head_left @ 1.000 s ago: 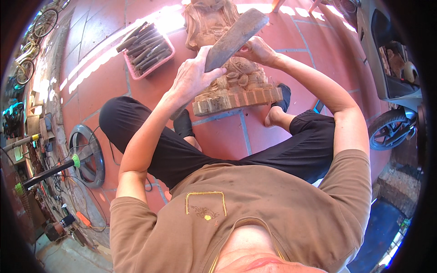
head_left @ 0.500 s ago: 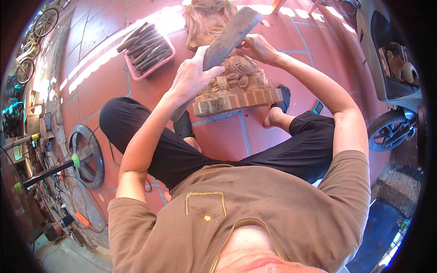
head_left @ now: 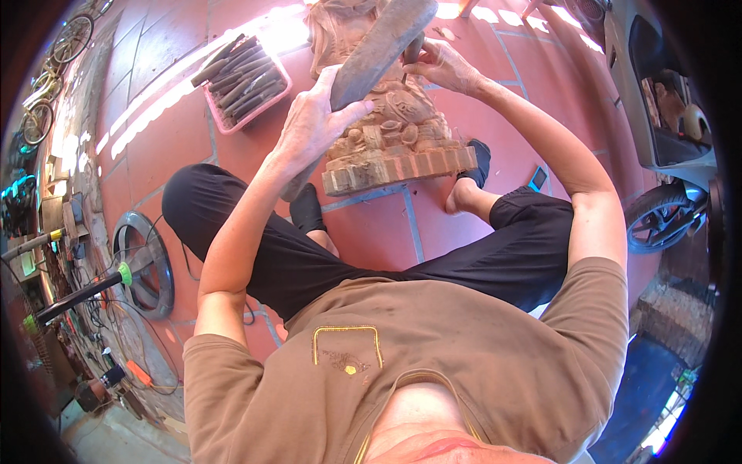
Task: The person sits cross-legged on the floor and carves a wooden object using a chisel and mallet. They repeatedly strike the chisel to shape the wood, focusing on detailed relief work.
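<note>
My left hand (head_left: 313, 124) is closed around a long, flat wooden mallet (head_left: 388, 48), held slantwise with its broad end up and to the right. In my right hand (head_left: 444, 68) is a chisel (head_left: 414, 51) with a dark handle, its thin end pointing down at the carving. Between my feet stands a carved wooden statue (head_left: 400, 127) with rounded, detailed relief and a blocky, striped base. The mallet hides part of the statue's middle, and its head end is close beside the chisel's handle. Whether they touch I cannot tell.
A pink plastic basket (head_left: 284, 89) full of dark-handled tools stands left of the statue. A phone (head_left: 538, 179) lies on the red tiles by my right foot. A wheel-like ring (head_left: 158, 267) and cords lie at left; a motorbike (head_left: 665, 216) stands at right.
The mallet and my left hand have shifted slightly left. My right hand has moved a little up, and the chisel now shows more clearly beside the mallet. The view has shifted slightly.
</note>
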The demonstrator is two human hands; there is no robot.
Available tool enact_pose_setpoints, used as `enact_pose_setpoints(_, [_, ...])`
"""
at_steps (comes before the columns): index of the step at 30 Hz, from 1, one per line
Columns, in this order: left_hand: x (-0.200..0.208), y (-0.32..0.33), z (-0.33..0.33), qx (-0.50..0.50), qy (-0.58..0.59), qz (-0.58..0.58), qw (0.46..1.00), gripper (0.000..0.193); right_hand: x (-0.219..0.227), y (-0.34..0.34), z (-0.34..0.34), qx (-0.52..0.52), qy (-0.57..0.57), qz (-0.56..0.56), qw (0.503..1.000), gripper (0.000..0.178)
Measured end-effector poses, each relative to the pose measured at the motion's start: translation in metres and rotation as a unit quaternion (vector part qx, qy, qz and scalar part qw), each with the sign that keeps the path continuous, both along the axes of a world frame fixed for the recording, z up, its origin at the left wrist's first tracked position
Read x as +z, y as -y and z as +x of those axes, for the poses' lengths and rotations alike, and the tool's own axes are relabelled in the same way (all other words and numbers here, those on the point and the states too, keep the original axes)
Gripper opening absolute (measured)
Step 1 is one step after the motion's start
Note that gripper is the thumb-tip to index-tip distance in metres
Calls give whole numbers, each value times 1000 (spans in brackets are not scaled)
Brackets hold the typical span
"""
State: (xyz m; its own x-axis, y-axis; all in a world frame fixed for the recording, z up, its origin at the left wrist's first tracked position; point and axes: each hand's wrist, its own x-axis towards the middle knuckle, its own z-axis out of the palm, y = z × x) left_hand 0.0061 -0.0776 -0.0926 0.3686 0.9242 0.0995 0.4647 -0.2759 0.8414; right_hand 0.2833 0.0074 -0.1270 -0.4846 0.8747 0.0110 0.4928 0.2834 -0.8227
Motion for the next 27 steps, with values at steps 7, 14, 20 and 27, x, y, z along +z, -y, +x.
enact_pose_setpoints(7, [5, -2, 0, 9, -5, 14, 1000, 70, -29, -3, 15, 56, -61, 32, 996, 20])
enact_pose_setpoints(14, [5, -1, 1, 8, -9, 12, 1000, 70, -30, -2, 11, 55, -26, 37, 997, 22])
enact_pose_setpoints(20, [9, 4, 4, 4, 59, 66, 996, 69, -23, -2, 6, 70, 17, 46, 996, 20])
enact_pose_setpoints(27, [2, 3, 8, -22, -76, -31, 996, 66, -31, -7, 8, 46, 49, 60, 996, 17])
